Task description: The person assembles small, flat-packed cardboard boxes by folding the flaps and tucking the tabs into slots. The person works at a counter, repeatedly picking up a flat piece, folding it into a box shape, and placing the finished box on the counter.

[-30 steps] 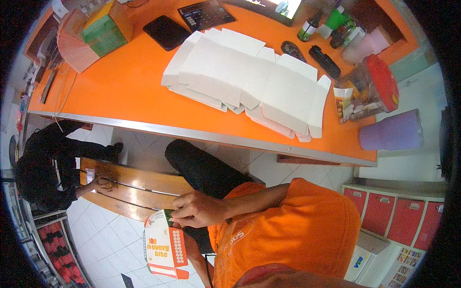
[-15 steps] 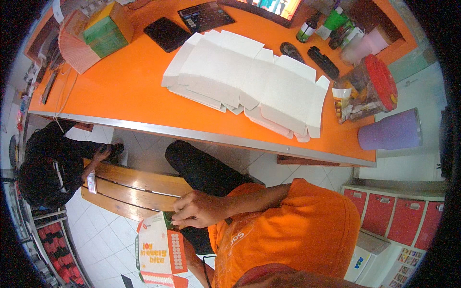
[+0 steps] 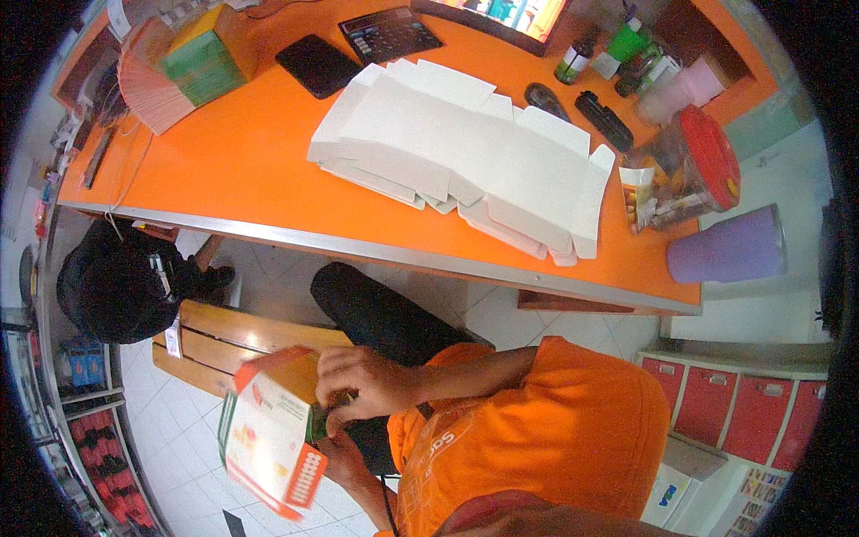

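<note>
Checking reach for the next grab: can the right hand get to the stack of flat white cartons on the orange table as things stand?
Probably yes, but not freely: the right hand is down at lap level gripping the printed carton, below the table edge. The flat white cartons lie uncovered near that edge, with nothing on top.

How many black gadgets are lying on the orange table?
3 that I can see: a flat black phone near the table's back left, and two small black oblong devices side by side behind the white flat cartons. The cartons may hide more.
</note>
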{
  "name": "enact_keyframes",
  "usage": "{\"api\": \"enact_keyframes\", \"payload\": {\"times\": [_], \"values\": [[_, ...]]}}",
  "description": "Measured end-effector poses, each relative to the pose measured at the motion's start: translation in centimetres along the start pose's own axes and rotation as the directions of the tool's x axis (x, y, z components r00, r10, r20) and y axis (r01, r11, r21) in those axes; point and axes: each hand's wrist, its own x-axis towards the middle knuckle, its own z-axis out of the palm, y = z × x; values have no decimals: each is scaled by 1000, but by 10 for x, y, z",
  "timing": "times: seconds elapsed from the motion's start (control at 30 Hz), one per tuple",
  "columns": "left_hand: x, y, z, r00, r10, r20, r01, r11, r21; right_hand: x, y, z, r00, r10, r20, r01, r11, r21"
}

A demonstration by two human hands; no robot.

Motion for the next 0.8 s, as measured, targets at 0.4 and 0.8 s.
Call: {"api": "enact_keyframes", "payload": {"times": [0.4, 0.8], "values": [[1, 11, 17, 994, 106, -15, -100, 973, 208, -14, 5, 9, 911, 253, 325, -377, 831, 410], [-6, 44, 45, 836, 372, 402, -524, 330, 785, -19, 33, 13, 893, 415, 176, -419, 908, -17]]}}
